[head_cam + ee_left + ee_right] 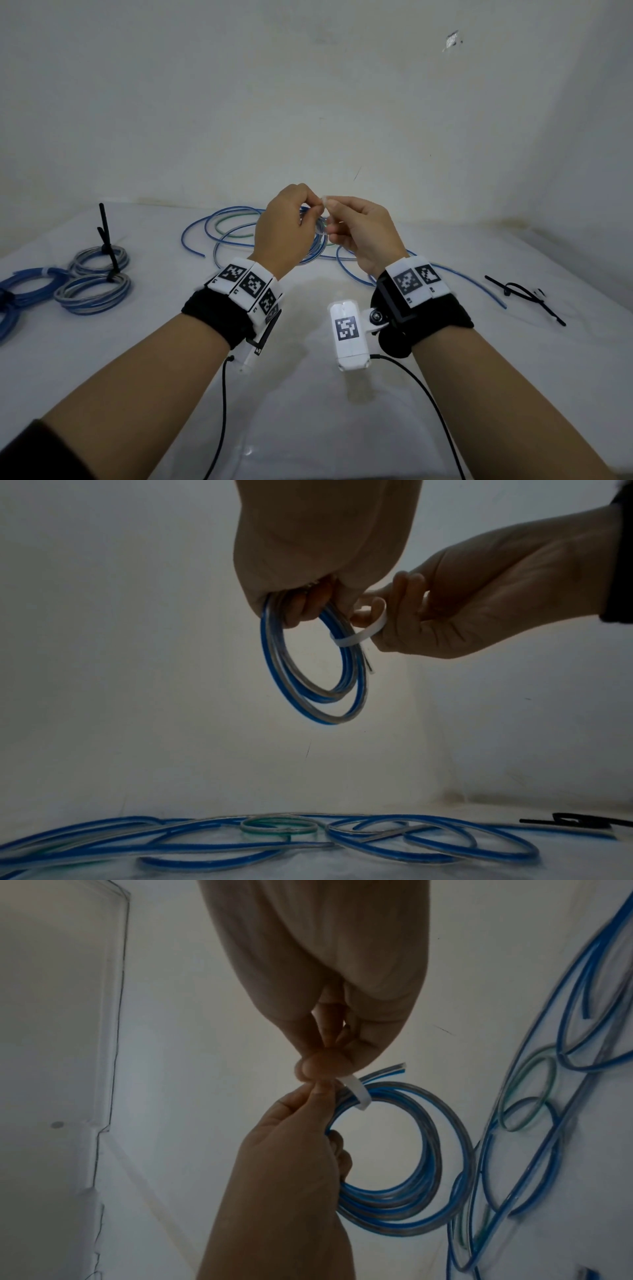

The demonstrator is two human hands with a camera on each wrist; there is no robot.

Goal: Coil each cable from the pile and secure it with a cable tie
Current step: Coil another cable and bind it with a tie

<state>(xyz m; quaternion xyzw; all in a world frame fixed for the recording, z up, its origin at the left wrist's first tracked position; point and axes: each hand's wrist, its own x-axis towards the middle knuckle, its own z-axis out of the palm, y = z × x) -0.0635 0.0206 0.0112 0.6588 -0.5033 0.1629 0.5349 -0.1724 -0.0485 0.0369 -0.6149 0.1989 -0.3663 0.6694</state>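
Above a white desk [308, 394] strewn with loose cable, the left hand [284, 229] grips a springy blue coil [308, 669]. Right fingers [407, 588] pinch a white tie [363, 634] looped round it, just beside the left fingertips; light and slippery, best pinched near its head.

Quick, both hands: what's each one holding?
Left hand: grips the blue coil.
Right hand: pinches the white cable tie looped around it.

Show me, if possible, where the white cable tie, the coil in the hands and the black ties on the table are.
white cable tie [368, 631], left wrist view, on its curved strap.
blue coil [310, 712], left wrist view, on the hanging bottom arc.
black cable ties [524, 295], head view, on the crossed straps at the right.
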